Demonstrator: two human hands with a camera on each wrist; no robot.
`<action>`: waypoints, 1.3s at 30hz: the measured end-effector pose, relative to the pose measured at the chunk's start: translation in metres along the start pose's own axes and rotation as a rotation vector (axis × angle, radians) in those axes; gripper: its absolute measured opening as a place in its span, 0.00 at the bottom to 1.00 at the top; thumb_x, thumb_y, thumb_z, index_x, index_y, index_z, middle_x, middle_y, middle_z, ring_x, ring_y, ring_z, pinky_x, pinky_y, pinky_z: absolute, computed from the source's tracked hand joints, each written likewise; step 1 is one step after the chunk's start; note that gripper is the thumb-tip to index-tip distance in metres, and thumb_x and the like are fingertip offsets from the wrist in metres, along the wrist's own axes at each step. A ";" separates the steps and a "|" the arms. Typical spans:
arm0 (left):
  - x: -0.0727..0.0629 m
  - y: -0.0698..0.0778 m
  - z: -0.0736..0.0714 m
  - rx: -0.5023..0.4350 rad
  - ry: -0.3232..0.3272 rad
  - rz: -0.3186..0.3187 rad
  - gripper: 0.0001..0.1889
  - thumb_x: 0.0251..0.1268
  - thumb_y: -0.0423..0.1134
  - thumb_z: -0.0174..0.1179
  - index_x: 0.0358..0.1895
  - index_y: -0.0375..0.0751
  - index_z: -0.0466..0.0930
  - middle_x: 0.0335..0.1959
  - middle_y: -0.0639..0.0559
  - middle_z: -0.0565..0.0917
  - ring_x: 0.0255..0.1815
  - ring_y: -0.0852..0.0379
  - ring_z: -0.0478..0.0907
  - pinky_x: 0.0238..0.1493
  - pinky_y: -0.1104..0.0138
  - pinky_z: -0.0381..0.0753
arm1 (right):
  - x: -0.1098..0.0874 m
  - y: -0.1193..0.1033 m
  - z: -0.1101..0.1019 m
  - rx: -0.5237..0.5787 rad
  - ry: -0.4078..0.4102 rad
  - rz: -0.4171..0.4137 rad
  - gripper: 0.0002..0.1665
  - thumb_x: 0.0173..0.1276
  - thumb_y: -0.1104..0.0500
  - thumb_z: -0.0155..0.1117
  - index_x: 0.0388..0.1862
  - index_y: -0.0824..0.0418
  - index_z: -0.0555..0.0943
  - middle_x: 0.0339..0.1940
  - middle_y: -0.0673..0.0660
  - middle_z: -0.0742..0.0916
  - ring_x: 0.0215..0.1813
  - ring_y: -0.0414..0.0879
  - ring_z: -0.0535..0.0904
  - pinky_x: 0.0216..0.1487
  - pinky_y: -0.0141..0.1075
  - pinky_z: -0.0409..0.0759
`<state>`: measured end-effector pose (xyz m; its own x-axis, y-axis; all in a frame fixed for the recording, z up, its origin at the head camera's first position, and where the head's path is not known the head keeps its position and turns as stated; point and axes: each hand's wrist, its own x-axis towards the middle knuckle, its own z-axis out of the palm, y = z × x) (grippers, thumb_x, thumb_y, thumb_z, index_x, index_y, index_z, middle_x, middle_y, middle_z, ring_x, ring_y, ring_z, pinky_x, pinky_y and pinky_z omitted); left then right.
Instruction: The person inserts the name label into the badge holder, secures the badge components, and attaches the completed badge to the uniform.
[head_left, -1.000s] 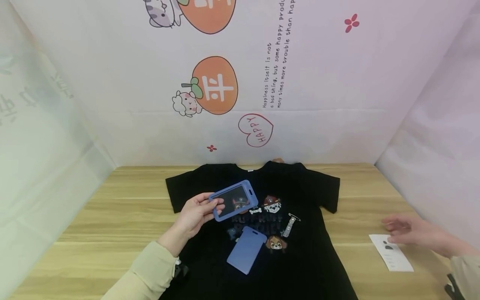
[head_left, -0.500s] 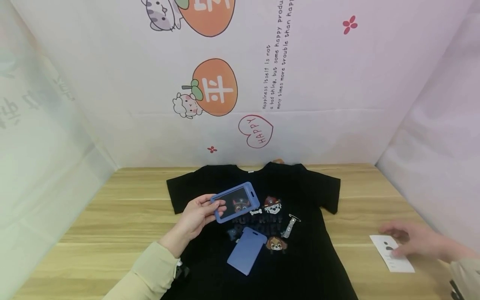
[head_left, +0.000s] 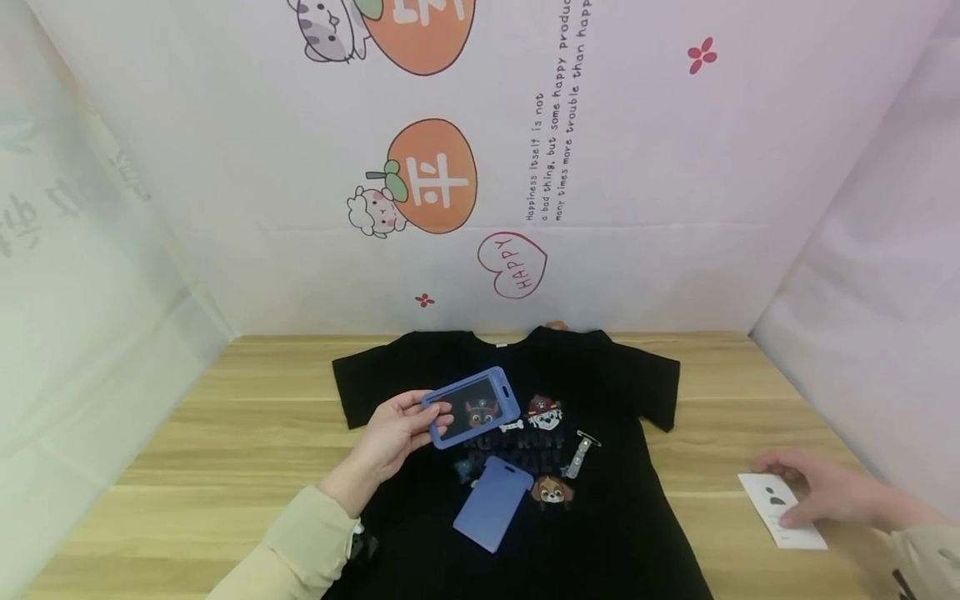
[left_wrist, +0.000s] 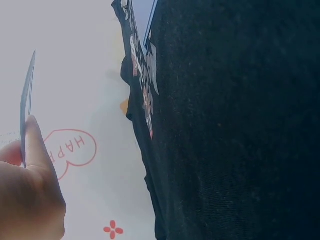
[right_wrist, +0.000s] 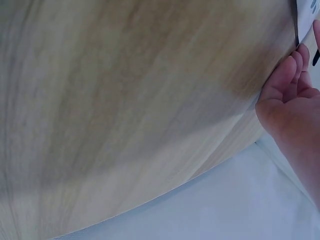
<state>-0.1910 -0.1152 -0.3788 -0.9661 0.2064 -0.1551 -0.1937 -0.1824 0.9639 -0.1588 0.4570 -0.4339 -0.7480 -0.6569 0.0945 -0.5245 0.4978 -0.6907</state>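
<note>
In the head view my left hand pinches a blue card-holder frame with a clear window, tilted above the shirt. The left wrist view shows this frame edge-on between thumb and fingers. A separate flat blue panel with a slot at its top lies on a black T-shirt. At the right my right hand pinches the edge of a white printed card lying on the table. Its thumb is over the card's face, its bent fingers at the edge, as the right wrist view also shows.
A strap clip with a safety pin lies on the shirt, right of the cartoon dog prints. The shirt is spread over a wooden table. Printed white cloth stands behind, with pale cloth on both sides.
My right hand has come down onto the white card, its thumb moving along the face toward the lower part. The left hand and the blue frame have stayed almost still.
</note>
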 end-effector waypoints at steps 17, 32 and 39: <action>0.000 0.004 0.002 -0.010 0.011 -0.004 0.15 0.69 0.27 0.51 0.57 0.27 0.68 0.40 0.46 0.86 0.34 0.62 0.84 0.40 0.69 0.84 | 0.003 -0.004 0.005 -0.037 0.036 -0.007 0.26 0.44 0.73 0.71 0.43 0.67 0.73 0.43 0.31 0.77 0.38 0.28 0.71 0.29 0.27 0.69; -0.001 0.000 0.001 0.000 0.010 -0.010 0.16 0.70 0.29 0.51 0.58 0.26 0.67 0.39 0.49 0.86 0.35 0.63 0.84 0.41 0.70 0.83 | 0.002 -0.007 0.009 -0.109 0.078 -0.034 0.25 0.43 0.72 0.72 0.40 0.68 0.72 0.33 0.42 0.76 0.36 0.29 0.71 0.31 0.26 0.70; -0.001 0.000 0.001 0.000 -0.001 -0.012 0.18 0.69 0.29 0.51 0.59 0.24 0.64 0.40 0.47 0.86 0.35 0.63 0.84 0.41 0.70 0.83 | 0.003 -0.012 0.007 -0.087 0.033 0.030 0.25 0.48 0.70 0.71 0.46 0.73 0.74 0.39 0.34 0.79 0.40 0.24 0.73 0.33 0.24 0.75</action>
<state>-0.1901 -0.1143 -0.3788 -0.9636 0.2097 -0.1661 -0.2050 -0.1803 0.9620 -0.1522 0.4453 -0.4306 -0.7759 -0.6230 0.0990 -0.5341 0.5652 -0.6287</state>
